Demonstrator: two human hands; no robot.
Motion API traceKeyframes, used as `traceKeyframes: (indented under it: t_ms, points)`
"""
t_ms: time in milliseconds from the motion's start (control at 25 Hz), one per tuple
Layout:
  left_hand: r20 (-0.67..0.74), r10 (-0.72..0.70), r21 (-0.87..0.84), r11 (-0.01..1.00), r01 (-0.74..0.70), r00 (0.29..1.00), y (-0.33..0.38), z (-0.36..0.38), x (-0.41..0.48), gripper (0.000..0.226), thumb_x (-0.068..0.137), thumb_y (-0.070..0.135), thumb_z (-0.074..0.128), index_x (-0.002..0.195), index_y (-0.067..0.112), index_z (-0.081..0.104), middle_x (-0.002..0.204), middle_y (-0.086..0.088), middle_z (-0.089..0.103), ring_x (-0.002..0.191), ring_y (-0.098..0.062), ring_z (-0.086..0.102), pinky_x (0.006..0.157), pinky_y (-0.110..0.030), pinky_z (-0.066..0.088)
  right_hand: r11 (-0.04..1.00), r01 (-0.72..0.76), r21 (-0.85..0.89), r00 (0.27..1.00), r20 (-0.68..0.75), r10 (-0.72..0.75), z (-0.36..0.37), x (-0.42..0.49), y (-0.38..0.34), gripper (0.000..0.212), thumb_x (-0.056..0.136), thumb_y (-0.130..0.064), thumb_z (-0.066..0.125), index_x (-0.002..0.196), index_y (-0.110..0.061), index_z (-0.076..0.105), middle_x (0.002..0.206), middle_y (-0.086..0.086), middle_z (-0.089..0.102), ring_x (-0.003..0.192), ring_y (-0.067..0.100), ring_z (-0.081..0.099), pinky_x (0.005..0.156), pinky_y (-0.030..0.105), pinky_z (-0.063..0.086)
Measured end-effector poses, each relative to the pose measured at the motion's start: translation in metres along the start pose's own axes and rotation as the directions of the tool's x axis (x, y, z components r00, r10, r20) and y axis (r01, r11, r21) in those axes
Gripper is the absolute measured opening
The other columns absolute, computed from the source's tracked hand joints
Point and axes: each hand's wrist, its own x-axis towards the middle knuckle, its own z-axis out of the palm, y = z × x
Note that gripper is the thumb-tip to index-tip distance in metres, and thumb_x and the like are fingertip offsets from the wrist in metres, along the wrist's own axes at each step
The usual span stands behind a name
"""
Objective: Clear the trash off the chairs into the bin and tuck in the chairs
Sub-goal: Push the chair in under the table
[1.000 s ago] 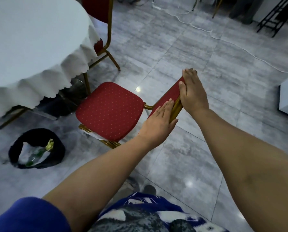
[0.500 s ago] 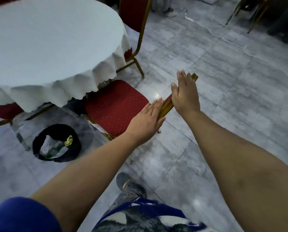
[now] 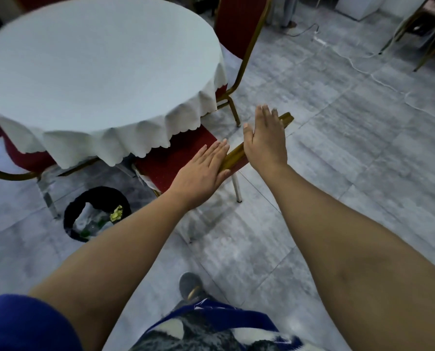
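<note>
The bin (image 3: pixel 102 192) stands on the floor beside the table (image 3: pixel 97 67), with trash (image 3: pixel 116 212) inside. The chair (image 3: pixel 175 153) sits with its seat partly under the table edge. The left hand (image 3: pixel 201 173) lies flat, fingers straight, on the chair's back rail. The right hand (image 3: pixel 265 140) rests flat against the same rail, grasping nothing.

Grey tile floor (image 3: pixel 338 173): bin (image 3: pixel 70 219), chair (image 3: pixel 175 158), table (image 3: pixel 97 59).
</note>
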Motion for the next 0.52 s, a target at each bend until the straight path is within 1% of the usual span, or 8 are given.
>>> traceKeyframes:
  t_ms: [160,320,440,520]
  points:
    - [0.021,-0.004,0.045,0.999,0.003,1.000,-0.026,-0.003,0.008,0.064,0.103,0.048,0.017,0.156,0.014,0.007,0.164,-0.001,0.007,0.150,-0.008,-0.001,0.121,-0.027,-0.006,0.999,0.036,-0.017,0.999,0.007,-0.036,0.009,0.020,-0.015,0.062,0.104,-0.042,0.027,0.156,-0.009,0.018,0.164,0.009,0.015,0.153,0.027,0.005,0.124,0.042,0.006]
    - [0.031,0.056,0.102,0.993,-0.059,0.998,-0.045,-0.009,0.012,0.069,0.100,0.053,0.009,0.156,0.015,0.004,0.164,0.000,0.006,0.150,-0.009,-0.002,0.123,-0.031,-0.003,0.994,0.083,-0.073,0.997,0.010,-0.083,0.015,0.030,-0.023,0.059,0.103,-0.041,0.027,0.154,-0.010,0.025,0.163,0.008,0.022,0.152,0.025,0.009,0.124,0.042,0.008]
    - [0.049,0.084,0.098,0.991,-0.089,0.995,-0.060,-0.016,0.009,0.073,0.096,0.058,0.000,0.156,0.016,0.001,0.163,0.002,0.003,0.150,-0.009,-0.005,0.123,-0.033,-0.002,0.980,0.149,-0.134,0.988,0.070,-0.141,0.015,0.036,-0.032,0.060,0.103,-0.041,0.026,0.155,-0.013,0.023,0.164,0.006,0.019,0.152,0.023,0.008,0.124,0.041,0.006]
    - [0.061,0.092,0.077,0.992,-0.096,0.994,-0.067,-0.019,0.007,0.074,0.095,0.060,-0.001,0.156,0.017,-0.001,0.163,0.003,0.000,0.149,-0.008,-0.007,0.122,-0.032,-0.005,0.964,0.208,-0.163,0.975,0.116,-0.191,0.014,0.039,-0.038,0.060,0.103,-0.041,0.026,0.156,-0.013,0.021,0.164,0.005,0.017,0.153,0.023,0.008,0.124,0.040,0.005]
